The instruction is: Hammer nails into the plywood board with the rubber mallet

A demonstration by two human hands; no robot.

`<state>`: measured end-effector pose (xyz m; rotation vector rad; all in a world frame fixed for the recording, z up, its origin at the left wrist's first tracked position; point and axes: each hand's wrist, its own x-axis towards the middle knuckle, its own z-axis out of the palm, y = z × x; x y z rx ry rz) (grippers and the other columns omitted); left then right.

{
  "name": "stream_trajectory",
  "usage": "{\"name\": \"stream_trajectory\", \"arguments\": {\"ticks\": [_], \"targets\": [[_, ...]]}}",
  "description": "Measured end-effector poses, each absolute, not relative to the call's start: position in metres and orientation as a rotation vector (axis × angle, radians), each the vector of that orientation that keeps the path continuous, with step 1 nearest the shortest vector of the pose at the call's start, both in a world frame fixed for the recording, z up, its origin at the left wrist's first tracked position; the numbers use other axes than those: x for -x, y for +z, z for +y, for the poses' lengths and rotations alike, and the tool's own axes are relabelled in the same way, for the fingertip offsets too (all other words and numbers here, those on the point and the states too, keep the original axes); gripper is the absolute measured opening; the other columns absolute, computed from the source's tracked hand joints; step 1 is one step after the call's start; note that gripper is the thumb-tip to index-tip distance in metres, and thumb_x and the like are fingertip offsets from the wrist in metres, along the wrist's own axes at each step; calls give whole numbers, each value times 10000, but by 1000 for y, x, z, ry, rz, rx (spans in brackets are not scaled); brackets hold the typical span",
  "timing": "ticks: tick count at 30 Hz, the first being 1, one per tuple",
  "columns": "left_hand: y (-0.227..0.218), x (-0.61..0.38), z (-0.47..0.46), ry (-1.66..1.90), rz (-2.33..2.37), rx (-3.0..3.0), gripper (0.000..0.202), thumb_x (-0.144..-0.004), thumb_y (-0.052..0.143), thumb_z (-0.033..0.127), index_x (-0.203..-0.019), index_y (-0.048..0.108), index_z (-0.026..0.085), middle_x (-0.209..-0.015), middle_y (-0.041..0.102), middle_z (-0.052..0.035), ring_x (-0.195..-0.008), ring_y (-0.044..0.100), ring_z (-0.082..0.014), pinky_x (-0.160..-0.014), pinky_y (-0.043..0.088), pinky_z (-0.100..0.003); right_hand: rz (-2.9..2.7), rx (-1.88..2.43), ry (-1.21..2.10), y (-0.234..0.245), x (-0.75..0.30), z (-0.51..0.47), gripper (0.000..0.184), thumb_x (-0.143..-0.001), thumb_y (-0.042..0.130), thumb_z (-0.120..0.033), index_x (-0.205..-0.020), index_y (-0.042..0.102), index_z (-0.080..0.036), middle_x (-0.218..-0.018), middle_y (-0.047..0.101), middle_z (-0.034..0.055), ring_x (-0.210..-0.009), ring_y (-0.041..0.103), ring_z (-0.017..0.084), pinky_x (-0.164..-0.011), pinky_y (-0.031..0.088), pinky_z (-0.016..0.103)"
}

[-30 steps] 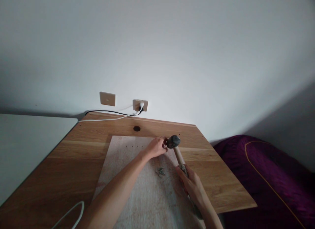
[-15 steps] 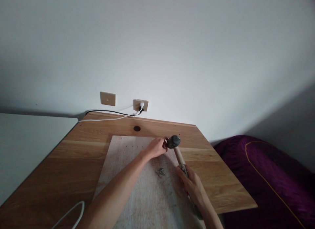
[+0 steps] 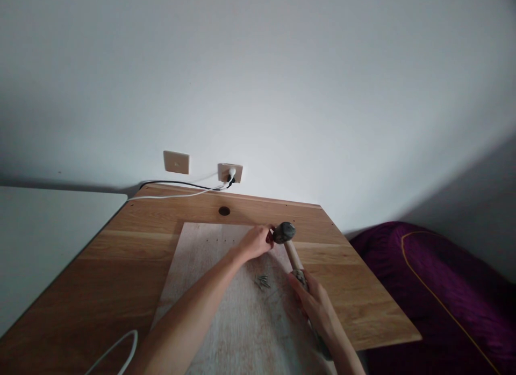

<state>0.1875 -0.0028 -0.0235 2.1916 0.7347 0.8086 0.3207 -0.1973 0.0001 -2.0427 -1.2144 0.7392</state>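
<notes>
My right hand (image 3: pixel 316 302) is closed round the handle of a hammer (image 3: pixel 293 254), which has a dark, blunt head and a pale wooden shaft. The hammer's head is right beside the fingertips of my left hand (image 3: pixel 258 241). Those fingers are pinched together near the far right corner of a whitish, worn board (image 3: pixel 226 310); whatever they hold is hidden. On the board, between my two hands, lies a small pile of nails (image 3: pixel 263 281). Several tiny dark points (image 3: pixel 217 240) form a row along the board's far edge, left of my left hand.
Under the board is a wooden table (image 3: pixel 363 289) with a round hole (image 3: pixel 224 210) near the wall. Cables (image 3: pixel 177 195) run from a wall socket (image 3: pixel 230 173) along the back. A white cable loop (image 3: pixel 131 345) lies front left. Purple fabric (image 3: pixel 435 289) bulges at the right.
</notes>
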Motion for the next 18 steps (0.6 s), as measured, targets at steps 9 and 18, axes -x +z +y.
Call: {"name": "stream_trajectory", "arguments": {"ticks": [9,18], "targets": [[-22,-187,-3,811,725,-2191,372,-759,679,82,-1119,704,176,-860,762,-35,-787,705,-194,-748,522,-261,-1216,2025,725,-1,-321,-198,507,-851,482,-712,-868,603,-220,-600,502,-28,-468,474,137,-440,350,240],[-20,-187,-4,798,741,-2219,338,-787,655,82,-1106,711,178,-881,758,-48,-810,702,-200,-773,527,-267,-1224,1994,731,0,-320,-199,517,-864,488,-709,-904,620,-211,-593,504,-33,-486,480,139,-449,354,237]]}}
